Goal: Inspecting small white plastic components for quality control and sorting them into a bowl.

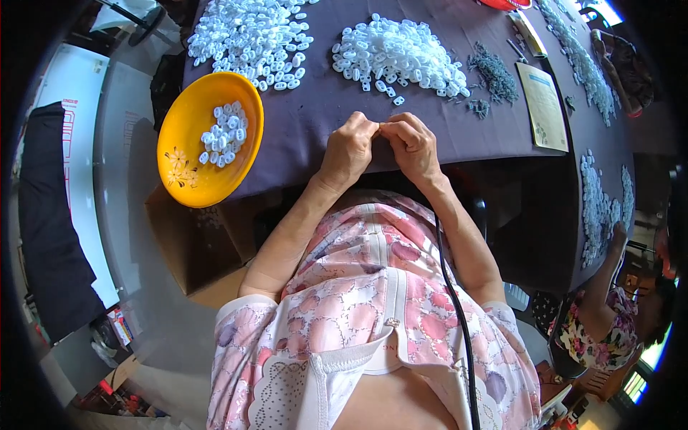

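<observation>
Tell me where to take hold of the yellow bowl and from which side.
Take the yellow bowl by its bare near rim, at the table's front edge, coming in from the person's left. The bowl is shallow, the white pieces sit toward its far right, and both hands are busy mid-table, so likely nothing blocks it.

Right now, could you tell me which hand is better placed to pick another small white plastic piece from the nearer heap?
Probably the right hand: the heap of small white plastic pieces lies just beyond it, slightly to its side. The left hand sits nearer the yellow plastic bowl.
</observation>
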Motion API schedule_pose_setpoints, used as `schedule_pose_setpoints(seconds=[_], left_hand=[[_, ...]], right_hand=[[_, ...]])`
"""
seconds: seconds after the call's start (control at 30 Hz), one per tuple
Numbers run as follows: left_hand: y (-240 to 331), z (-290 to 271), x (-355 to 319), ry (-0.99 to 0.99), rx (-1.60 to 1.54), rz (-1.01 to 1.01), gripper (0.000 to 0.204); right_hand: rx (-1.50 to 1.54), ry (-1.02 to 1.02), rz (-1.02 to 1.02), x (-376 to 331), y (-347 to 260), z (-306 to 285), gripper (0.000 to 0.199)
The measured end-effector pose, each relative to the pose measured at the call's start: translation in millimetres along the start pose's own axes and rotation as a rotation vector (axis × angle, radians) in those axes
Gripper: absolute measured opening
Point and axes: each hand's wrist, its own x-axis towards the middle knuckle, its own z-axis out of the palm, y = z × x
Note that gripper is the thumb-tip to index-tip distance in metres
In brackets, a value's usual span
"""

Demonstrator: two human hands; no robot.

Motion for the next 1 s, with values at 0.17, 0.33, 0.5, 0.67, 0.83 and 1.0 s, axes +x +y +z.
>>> schedule_pose_setpoints(seconds=[0.17,0.33,0.5,0.67,0.83,1.0], left_hand=[[0.3,0.9,-0.2,0.06,-0.054,0.022,0.007],[0.7,2.6,-3.3,0.065,-0.037,0.017,0.005],[5.7,3.3,-3.1,0.051,0.044,-0.023,0.007],[4.6,5.5,-3.7,0.043,0.078,-0.004,0.005],[4.1,5.9,-4.4,0.015,0.149,0.05,0.007],[-0.1,-2.9,3.0,0.009,-0.169,-0.091,0.007]], right_hand=[[0.0,0.001,-0.019,-1.3,-0.5,-0.5,0.021],[-0.001,0.008,-0.041,-3.1,-0.3,0.1,0.023],[0.015,0.027,-0.043,-2.9,0.5,0.5,0.023],[0.039,0.018,-0.03,-3.1,1.7,1.1,0.022],[0.011,-0.008,-0.085,-2.6,3.5,0.9,0.02],[0.083,-0.005,0.086,-1.9,2.2,1.1,0.016]])
